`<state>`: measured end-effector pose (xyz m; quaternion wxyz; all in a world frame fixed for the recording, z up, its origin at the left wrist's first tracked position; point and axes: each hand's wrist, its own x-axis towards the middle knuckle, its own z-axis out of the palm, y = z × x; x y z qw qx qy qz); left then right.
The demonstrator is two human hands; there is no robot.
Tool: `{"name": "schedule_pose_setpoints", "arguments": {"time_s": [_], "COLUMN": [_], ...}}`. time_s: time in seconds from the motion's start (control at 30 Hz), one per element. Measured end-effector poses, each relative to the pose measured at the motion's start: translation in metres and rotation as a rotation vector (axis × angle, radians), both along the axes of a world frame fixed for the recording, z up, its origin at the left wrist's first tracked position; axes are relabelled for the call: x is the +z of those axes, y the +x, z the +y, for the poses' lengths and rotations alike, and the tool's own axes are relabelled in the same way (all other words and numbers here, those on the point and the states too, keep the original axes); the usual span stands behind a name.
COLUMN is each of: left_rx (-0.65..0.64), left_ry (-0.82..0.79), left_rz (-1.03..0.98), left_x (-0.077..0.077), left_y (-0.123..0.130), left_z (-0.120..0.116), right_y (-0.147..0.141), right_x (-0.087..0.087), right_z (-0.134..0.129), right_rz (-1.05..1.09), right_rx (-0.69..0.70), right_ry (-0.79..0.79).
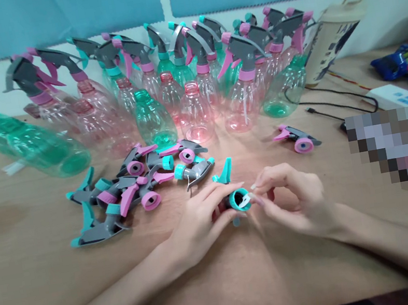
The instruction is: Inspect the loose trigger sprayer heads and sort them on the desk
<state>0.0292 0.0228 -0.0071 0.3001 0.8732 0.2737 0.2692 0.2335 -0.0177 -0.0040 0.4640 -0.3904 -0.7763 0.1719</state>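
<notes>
My left hand [210, 209] is closed around a teal and grey trigger sprayer head [241, 200], whose open collar faces me and to the right. Thumb and fingertips of my right hand [294, 197] pinch a small white piece [244, 201] at the mouth of that collar; its exact shape is blurred. Left of my hands lies a pile of loose sprayer heads [151, 200] in pink, teal and grey. One pink and grey sprayer head [304, 145] rests apart, beyond my right hand.
Pink and green clear bottles, such as a green bottle [155, 121], stand across the back, many with sprayers fitted. Green bottles [46, 151] stand or lean at left. A cream tumbler [337, 34], black cable [323, 113], white box [401, 95] and blue packet [405, 64] are at right.
</notes>
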Motion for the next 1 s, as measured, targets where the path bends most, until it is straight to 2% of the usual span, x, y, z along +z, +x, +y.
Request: {"name": "schedule_pose_setpoints", "arguments": {"time_s": [0.13,0.53,0.83,1.0], "left_rx": [-0.004,0.002,-0.029,-0.031], "left_ry": [0.001,0.022,0.018,0.066], "left_rz": [0.001,-0.005,-0.021,-0.026], "left_x": [0.0004,-0.0002,-0.0005,-0.0012], "left_y": [0.0000,0.0003,-0.0002,-0.0004], "left_z": [0.0006,0.0001,-0.0001,0.0004], "right_y": [0.0010,0.0020,0.0030,0.0033], "right_x": [0.0004,-0.0050,-0.0047,-0.0012], "right_z": [0.0020,0.0042,0.0049,0.0058], "right_rz": [-0.038,-0.025,-0.146,-0.156], "right_rx": [0.042,0.067,0.052,0.067], "right_ry": [0.062,0.082,0.016,-0.008]}}
